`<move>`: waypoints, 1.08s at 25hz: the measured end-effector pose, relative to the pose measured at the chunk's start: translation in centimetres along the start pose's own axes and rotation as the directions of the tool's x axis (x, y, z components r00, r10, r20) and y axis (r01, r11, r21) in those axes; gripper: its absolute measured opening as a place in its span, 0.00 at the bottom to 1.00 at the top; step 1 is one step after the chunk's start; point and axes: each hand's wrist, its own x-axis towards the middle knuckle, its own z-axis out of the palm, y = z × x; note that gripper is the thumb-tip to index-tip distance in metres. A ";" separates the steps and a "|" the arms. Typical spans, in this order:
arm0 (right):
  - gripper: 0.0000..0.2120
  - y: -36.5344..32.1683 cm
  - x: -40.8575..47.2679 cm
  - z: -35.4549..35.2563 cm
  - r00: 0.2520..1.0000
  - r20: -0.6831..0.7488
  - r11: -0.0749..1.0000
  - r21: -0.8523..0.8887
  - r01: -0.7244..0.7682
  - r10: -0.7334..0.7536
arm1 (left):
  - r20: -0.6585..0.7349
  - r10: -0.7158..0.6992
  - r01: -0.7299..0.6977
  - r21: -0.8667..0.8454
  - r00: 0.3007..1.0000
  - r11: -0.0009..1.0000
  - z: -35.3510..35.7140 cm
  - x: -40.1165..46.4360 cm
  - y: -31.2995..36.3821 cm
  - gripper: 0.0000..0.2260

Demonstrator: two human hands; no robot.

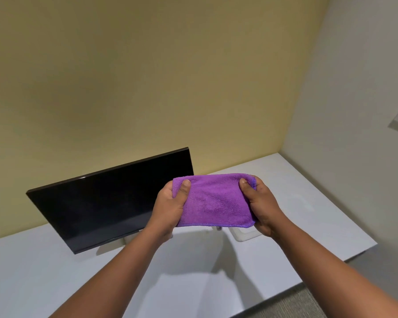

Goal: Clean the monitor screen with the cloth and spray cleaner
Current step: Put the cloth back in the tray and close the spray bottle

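A folded purple cloth (pixel 214 199) is held up in the air between both hands, to the right of the monitor. My left hand (pixel 170 204) grips its left edge with the thumb on the front. My right hand (pixel 261 204) grips its right edge the same way. The monitor (pixel 101 203) stands on the white desk (pixel 44 267) at the left, its black screen dark and facing me. A small part of an object (pixel 219 228) shows just under the cloth; I cannot tell what it is.
A yellow wall rises behind the desk and a grey wall closes the right side. A pale flat square thing (pixel 246 235) lies on the desk below my right hand. The desk's right edge (pixel 363 253) drops to grey carpet.
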 end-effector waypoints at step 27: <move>0.21 -2.1 9.9 -12.2 0.977 -0.188 0.932 -0.326 -0.158 0.100 | 0.408 -0.285 0.208 0.222 0.868 0.952 6.2 8.7 -6.4 0.18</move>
